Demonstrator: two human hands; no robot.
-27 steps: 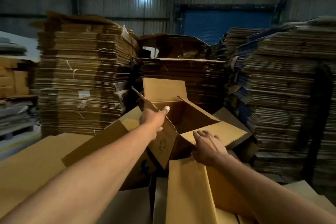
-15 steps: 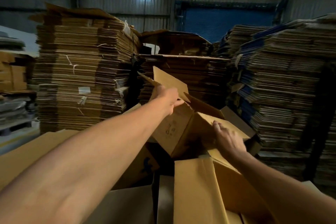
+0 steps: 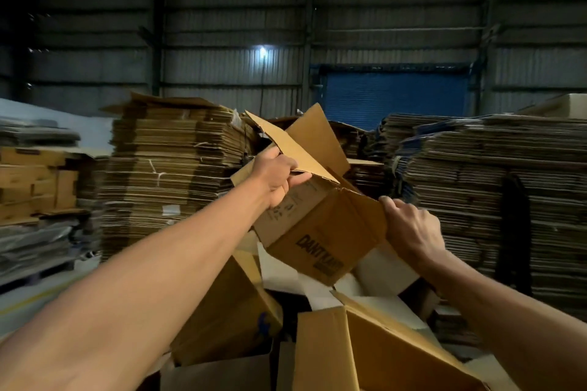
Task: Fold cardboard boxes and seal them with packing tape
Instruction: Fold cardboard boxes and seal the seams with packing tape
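at centre frame the left hand (image 3: 279, 179) grips a flap and the right hand (image 3: 409, 225) grips a corner of the brown printed cardboard box (image 3: 317, 228), raised, flaps unfolded, no tape visible yet.

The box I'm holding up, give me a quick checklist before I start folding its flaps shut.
1. Left hand grips the box at its upper left edge: ok.
2. Right hand grips the right edge: ok.
3. Box lifted above the loose cartons below: ok.
4. Top flaps open, none folded: ok.
5. Bottom closed: cannot tell.
6. Packing tape within reach: cannot tell, none in view.
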